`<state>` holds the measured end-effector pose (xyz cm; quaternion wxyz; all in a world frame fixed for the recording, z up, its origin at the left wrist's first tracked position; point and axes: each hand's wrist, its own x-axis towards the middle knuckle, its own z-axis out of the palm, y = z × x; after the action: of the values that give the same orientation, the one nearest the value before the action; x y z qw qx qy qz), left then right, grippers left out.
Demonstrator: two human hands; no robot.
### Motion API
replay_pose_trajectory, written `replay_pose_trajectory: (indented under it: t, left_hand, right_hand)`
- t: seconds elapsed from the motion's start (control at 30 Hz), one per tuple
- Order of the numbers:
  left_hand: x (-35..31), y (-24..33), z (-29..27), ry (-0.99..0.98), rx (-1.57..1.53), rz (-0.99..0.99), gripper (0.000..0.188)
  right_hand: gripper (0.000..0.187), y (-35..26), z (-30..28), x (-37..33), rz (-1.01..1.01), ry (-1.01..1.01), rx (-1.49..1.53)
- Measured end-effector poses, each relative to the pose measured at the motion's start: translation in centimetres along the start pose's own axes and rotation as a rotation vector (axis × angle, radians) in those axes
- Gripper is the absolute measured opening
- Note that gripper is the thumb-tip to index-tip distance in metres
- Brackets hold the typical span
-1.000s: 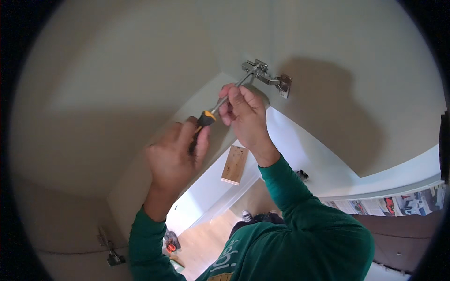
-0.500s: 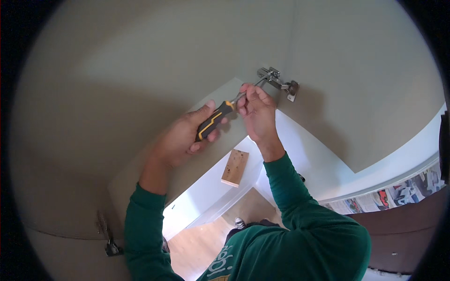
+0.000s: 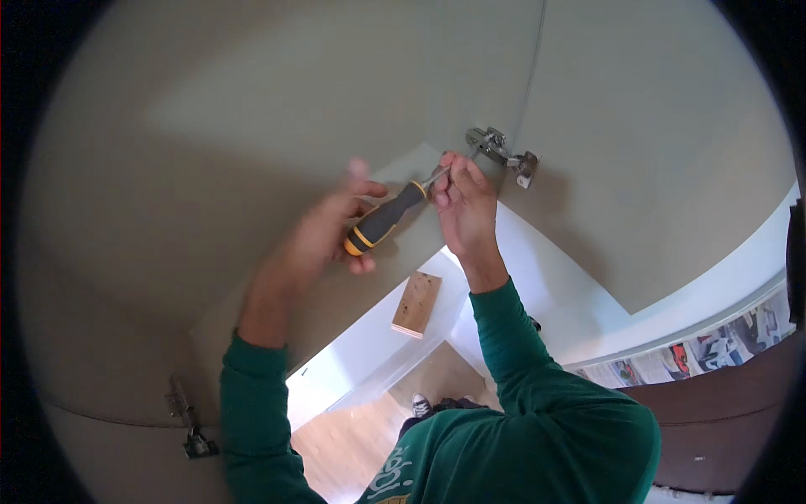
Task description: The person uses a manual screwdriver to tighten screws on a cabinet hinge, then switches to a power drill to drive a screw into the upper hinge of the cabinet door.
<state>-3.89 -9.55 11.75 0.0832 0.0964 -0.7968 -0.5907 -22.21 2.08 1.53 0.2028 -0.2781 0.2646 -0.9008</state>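
Note:
A screwdriver [image 3: 385, 220] with a dark grey and yellow handle slants up to the right. Its tip end reaches a metal cabinet hinge [image 3: 495, 149], though the exact contact is hard to see. My right hand [image 3: 464, 197] pinches the shaft close below the hinge. Around the handle's lower end, my left hand [image 3: 323, 223] is open and slightly blurred, its thumb and fingers spread off the grip. The hinge joins two greyish panels at an inner corner, with its cup arm [image 3: 525, 168] sticking out over the right panel [image 3: 655, 151].
Below my hands, a small wooden block [image 3: 416, 304] lies on a white surface. Another hinge [image 3: 191, 428] is at the lower left. To the right runs a curved strip with printed pictures [image 3: 680, 359], above a brown surface [image 3: 714, 420]. Wooden floor [image 3: 344, 449] shows far below.
My left hand has loosened from the screwdriver handle and spread its fingers. The handle has turned, showing its yellow end. My right hand keeps pinching the shaft.

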Motion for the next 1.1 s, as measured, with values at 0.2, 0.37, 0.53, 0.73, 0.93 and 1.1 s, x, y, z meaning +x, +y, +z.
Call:
replay_pose_trajectory:
  t: [0.2,0.37,0.53,0.73,0.93,1.1]
  left_hand:
    - [0.8,-2.5,1.9,0.195,0.473,0.03,0.039]
    - [1.2,-3.3,2.9,0.505,1.317,0.452,0.037]
    - [0.4,-1.2,1.6,0.205,0.43,0.172,0.037]
    - [1.9,-2.6,-0.3,-0.124,-0.132,-0.298,0.04]
    - [1.1,-3.6,3.9,0.542,1.263,0.496,0.039]
    - [0.3,-0.6,1.4,0.173,0.562,0.168,0.043]
  right_hand:
    - [0.025,0.3,0.7,-0.3,0.048,0.057,0.056]
    - [0.025,0.1,0.5,0.0,0.015,0.049,0.056]
    - [0.026,-0.1,0.4,0.3,-0.005,0.078,-0.007]
    - [0.022,0.3,0.6,0.4,0.0,0.076,0.081]
    - [0.022,0.4,1.2,0.3,-0.026,0.148,0.145]
    - [0.022,0.1,0.8,0.6,-0.022,0.128,0.122]
